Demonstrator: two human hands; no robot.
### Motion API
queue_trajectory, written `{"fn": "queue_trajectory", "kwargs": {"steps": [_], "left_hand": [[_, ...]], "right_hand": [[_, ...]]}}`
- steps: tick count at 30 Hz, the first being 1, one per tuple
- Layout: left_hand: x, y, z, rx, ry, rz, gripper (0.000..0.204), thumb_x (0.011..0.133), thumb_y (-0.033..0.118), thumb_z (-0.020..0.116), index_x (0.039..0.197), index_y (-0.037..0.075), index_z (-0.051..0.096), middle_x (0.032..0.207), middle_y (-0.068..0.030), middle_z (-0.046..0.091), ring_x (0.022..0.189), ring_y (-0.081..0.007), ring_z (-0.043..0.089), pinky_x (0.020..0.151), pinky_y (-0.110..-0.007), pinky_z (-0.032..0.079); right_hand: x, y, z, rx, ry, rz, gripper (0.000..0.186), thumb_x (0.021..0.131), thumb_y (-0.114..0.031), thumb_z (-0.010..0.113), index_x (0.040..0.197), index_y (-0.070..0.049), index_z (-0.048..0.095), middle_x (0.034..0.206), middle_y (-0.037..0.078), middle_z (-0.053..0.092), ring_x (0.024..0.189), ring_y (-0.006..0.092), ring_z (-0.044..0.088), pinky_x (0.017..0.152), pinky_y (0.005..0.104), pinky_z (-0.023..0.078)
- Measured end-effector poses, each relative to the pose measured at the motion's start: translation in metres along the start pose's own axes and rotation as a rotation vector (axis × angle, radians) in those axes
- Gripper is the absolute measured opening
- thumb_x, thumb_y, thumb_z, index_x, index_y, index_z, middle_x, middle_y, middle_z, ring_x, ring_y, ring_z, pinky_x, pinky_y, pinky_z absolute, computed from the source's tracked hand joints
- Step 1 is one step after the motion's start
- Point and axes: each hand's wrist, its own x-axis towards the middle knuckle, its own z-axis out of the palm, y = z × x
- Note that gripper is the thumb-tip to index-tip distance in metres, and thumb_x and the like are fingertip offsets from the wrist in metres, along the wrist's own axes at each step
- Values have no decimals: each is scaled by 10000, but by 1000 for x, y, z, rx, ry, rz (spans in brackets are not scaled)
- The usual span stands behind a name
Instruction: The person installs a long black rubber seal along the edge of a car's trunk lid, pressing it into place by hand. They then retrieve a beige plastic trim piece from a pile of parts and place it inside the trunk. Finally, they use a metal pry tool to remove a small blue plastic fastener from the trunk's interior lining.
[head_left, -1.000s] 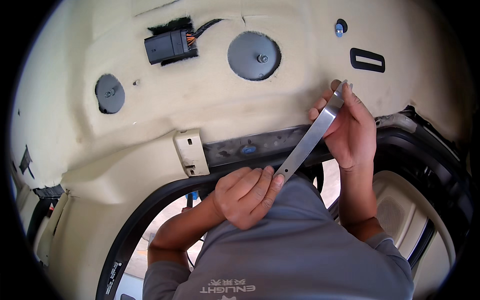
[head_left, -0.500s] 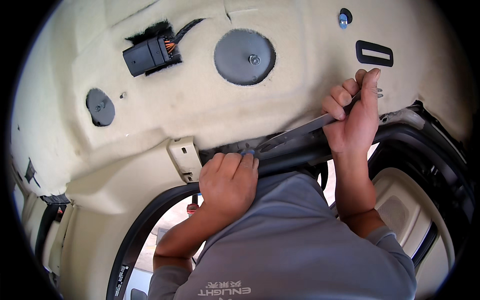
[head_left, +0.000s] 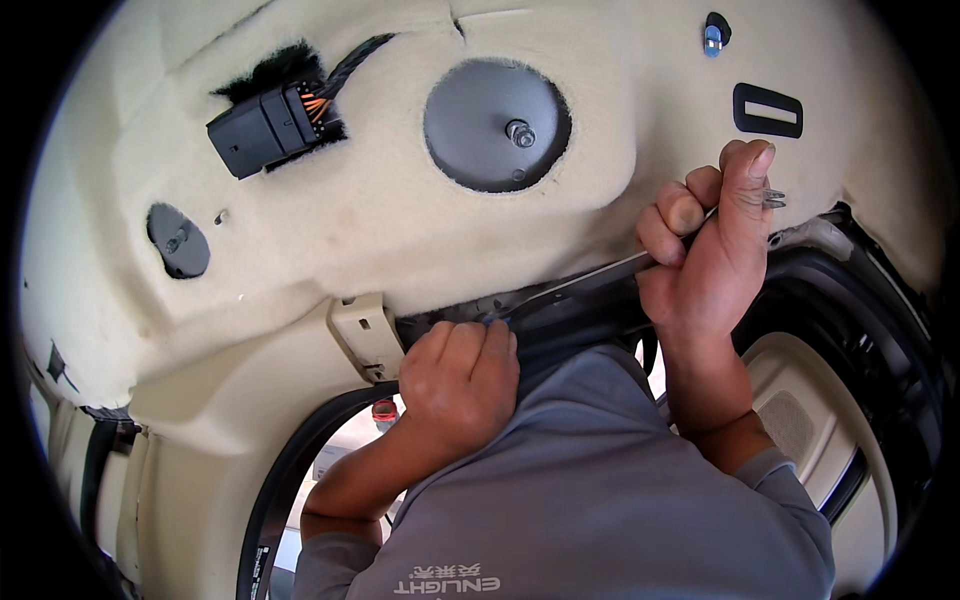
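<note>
My right hand (head_left: 705, 245) is closed round a long, flat metal pry tool (head_left: 592, 277), whose forked end sticks out past my thumb. Its blade slopes down to the left, seen nearly edge-on, and its far tip reaches a small blue clip (head_left: 496, 319) at the dark sill strip (head_left: 570, 308). Beside that clip my left hand (head_left: 460, 380) is closed, knuckles up, fingers curled over the sill edge. Whatever lies under those fingers is hidden. Cream carpet (head_left: 400, 255) borders the strip on the far side.
A black connector (head_left: 262, 130) with orange wires lies on the carpet. Round cutouts show a large grey metal plate (head_left: 485, 150) and a smaller one (head_left: 178, 240), each with a stud. A beige trim panel (head_left: 235, 350) stands left; a door panel (head_left: 800, 400) is at right.
The view has shifted slightly, closer to the carpet. My right hand has turned a little, and the pry tool's blade now shows narrower. The left hand stays by the blue clip.
</note>
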Motion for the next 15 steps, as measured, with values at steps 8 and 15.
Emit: {"fn": "queue_trajectory", "kwargs": {"steps": [8,15], "left_hand": [[0,-3,-1,-30,-15,17,205,744,-35,734,932,-101,687,794,-149,593,623,-269,559,531,-357,451],[1,-5,0,-39,10,31,204,741,-44,727,931,-107,683,787,-149,595,618,-270,560,527,-354,449]], "right_hand": [[-13,-8,-4,-2,-143,-49,498,1037,-532,540,783,-195,275,619,-70,196,507,69,194,424,254,180],[-19,-4,-29,109,-155,-31,490,1010,-570,548,823,-208,275,635,-65,200,530,72,236,442,245,227]]}}
